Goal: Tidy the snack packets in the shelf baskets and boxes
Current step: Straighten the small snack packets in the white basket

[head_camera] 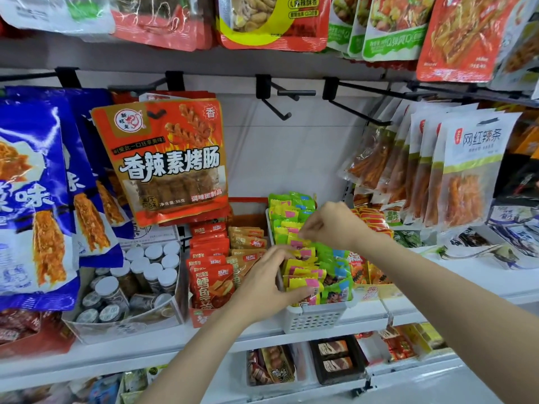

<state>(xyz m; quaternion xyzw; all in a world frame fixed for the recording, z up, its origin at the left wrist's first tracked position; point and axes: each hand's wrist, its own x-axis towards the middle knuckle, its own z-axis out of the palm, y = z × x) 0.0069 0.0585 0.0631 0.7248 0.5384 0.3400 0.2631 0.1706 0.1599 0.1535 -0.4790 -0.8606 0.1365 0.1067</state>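
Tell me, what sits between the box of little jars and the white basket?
In the head view, a red box of red and orange snack packets stands between the jar box and the white basket.

I see two bare forearms | no sleeves in view | left hand [267,282] ungloved, no rings | right hand [332,225] ungloved | wrists bare

Two hands [262,279] at six o'clock; one white basket [313,317]; two empty black hooks [287,96] at twelve o'clock.
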